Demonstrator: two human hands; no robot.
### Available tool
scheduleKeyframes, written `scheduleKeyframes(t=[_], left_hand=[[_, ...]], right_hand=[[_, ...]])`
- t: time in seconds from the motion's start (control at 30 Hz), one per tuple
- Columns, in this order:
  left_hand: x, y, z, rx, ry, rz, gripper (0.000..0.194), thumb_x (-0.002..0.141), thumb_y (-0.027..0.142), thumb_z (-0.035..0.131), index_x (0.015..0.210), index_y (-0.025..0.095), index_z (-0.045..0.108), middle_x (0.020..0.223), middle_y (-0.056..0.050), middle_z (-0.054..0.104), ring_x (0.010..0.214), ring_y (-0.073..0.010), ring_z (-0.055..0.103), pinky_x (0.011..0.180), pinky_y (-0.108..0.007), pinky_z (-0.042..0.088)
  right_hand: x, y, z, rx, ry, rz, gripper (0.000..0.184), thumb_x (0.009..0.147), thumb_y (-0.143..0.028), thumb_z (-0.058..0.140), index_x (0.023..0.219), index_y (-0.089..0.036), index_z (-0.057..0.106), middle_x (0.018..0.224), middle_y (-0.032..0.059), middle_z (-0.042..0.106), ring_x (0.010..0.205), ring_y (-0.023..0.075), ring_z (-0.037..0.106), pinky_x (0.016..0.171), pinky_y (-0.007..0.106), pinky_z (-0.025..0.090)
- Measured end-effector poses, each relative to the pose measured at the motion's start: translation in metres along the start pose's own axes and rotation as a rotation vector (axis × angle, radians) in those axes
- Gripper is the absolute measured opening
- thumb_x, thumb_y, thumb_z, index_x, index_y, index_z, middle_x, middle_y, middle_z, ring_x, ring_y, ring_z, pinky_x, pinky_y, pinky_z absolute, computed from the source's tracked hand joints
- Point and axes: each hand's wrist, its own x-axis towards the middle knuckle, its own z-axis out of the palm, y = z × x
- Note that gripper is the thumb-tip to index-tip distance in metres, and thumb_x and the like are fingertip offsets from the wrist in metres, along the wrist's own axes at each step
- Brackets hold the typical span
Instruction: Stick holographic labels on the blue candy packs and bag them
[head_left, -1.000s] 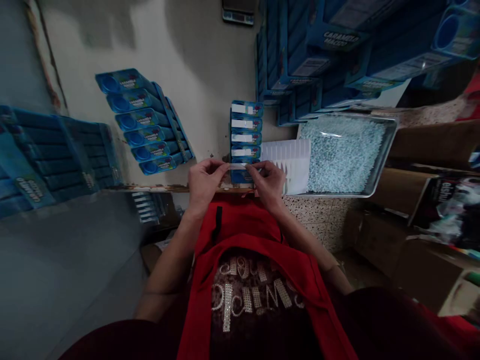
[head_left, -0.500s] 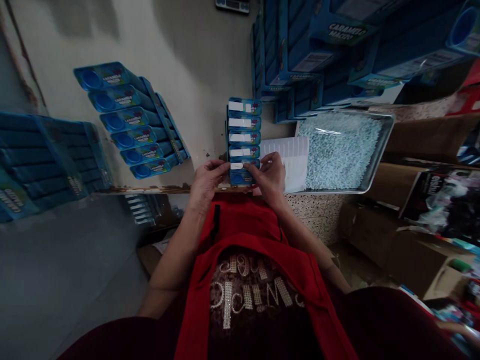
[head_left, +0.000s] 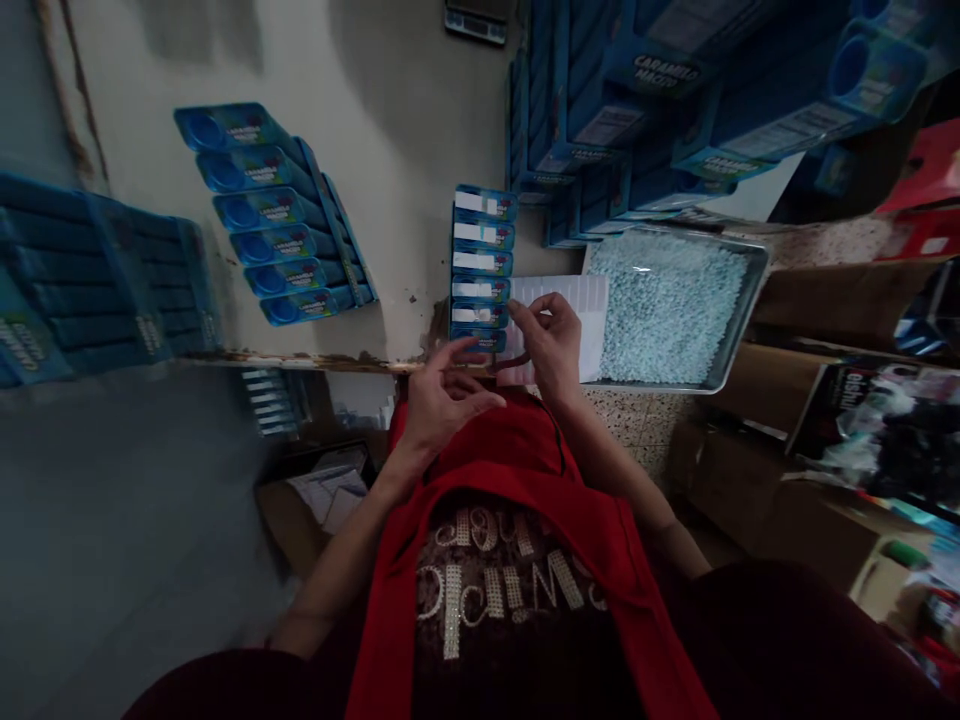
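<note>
A row of several small blue boxes (head_left: 489,340) stands at the table's near edge. White stickers (head_left: 480,290) sit on the faces of all but the nearest one. My left hand (head_left: 444,402) is just in front of the row, over the red apron, with its thumb and fingers apart and nothing in it. To the right of the row, my right hand (head_left: 553,345) hovers above a white sticker sheet (head_left: 592,330). Its fingers are bent and the thumb stands off from them, close to the boxes' right side. Nothing shows between them.
Right of the sheet lies a metal tray (head_left: 731,365) of pale blue pellets. Stacked blue cartons (head_left: 660,110) rise behind it. More blue boxes (head_left: 274,210) stand at left, with wrapped packs (head_left: 97,290) beyond. A small scale (head_left: 476,25) is at the back, and cardboard boxes (head_left: 757,470) fill the right.
Both hands have come away from the second-nearest box, which now bears a fuller white sticker. My left hand has drawn back toward me and spread; my right has shifted slightly right.
</note>
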Motion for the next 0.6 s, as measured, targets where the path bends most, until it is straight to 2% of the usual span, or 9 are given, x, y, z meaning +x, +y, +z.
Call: scheduleKeyframes(t=[0.07,0.13,0.23,0.33,0.43,0.5,0.6], left_hand=[[-0.002,-0.001,0.010,-0.025,0.022,-0.048,0.059,0.062,0.045,0.102,0.110,0.020,0.077,0.099,-0.007,0.082,0.070,-0.0186,0.076,0.065,-0.028,0.061],[-0.001,-0.003,0.016,-0.054,0.071,-0.075,0.039,0.071,0.047,0.097,0.090,0.018,0.077,0.078,-0.004,0.078,0.066,-0.0179,0.074,0.065,-0.028,0.061],[-0.003,-0.003,0.014,-0.094,0.088,-0.124,0.037,0.075,0.049,0.093,0.083,0.018,0.076,0.068,-0.002,0.074,0.062,-0.0171,0.072,0.062,-0.028,0.060],[-0.003,0.002,0.001,-0.069,0.099,-0.149,0.038,0.074,0.050,0.094,0.086,0.019,0.076,0.073,-0.002,0.075,0.064,-0.0163,0.072,0.064,-0.027,0.061],[0.004,0.010,-0.019,0.012,0.033,-0.157,0.038,0.075,0.050,0.093,0.084,0.019,0.074,0.073,-0.002,0.074,0.064,-0.0163,0.070,0.063,-0.027,0.059],[0.015,0.015,-0.032,0.092,-0.015,-0.159,0.037,0.075,0.049,0.093,0.083,0.019,0.073,0.071,-0.002,0.071,0.063,-0.0168,0.068,0.060,-0.027,0.056],[0.035,0.022,-0.048,0.218,-0.019,-0.158,0.032,0.075,0.044,0.093,0.082,0.019,0.074,0.073,-0.004,0.070,0.063,-0.0180,0.066,0.059,-0.028,0.051]], right_hand=[[-0.001,-0.001,0.002,0.010,-0.011,-0.024,0.059,0.078,-0.070,0.088,0.081,-0.028,0.048,0.057,-0.0101,0.043,0.049,0.0095,0.040,0.044,0.025,0.035],[-0.002,-0.002,0.002,0.022,-0.037,-0.052,0.060,0.077,-0.071,0.089,0.079,-0.027,0.048,0.056,-0.0099,0.042,0.050,0.0089,0.039,0.046,0.025,0.032],[-0.005,-0.002,-0.004,0.064,-0.087,-0.035,0.061,0.076,-0.073,0.089,0.079,-0.027,0.049,0.057,-0.0098,0.045,0.050,0.0083,0.039,0.047,0.025,0.030],[-0.010,0.001,-0.016,0.098,-0.188,0.019,0.060,0.067,-0.068,0.097,0.086,-0.027,0.056,0.063,-0.0085,0.058,0.054,0.0097,0.050,0.051,0.025,0.042],[-0.016,0.006,-0.023,0.084,-0.255,0.056,0.058,0.060,-0.056,0.102,0.087,-0.026,0.060,0.069,-0.0063,0.065,0.060,0.0121,0.059,0.058,0.029,0.050],[-0.019,0.010,-0.020,0.050,-0.220,0.042,0.052,0.064,-0.052,0.099,0.083,-0.026,0.059,0.070,-0.0054,0.064,0.060,0.0124,0.057,0.059,0.030,0.049],[-0.023,0.014,-0.005,-0.042,-0.107,-0.076,0.042,0.072,-0.047,0.092,0.079,-0.026,0.056,0.073,-0.0043,0.062,0.067,0.0143,0.056,0.065,0.033,0.050]])
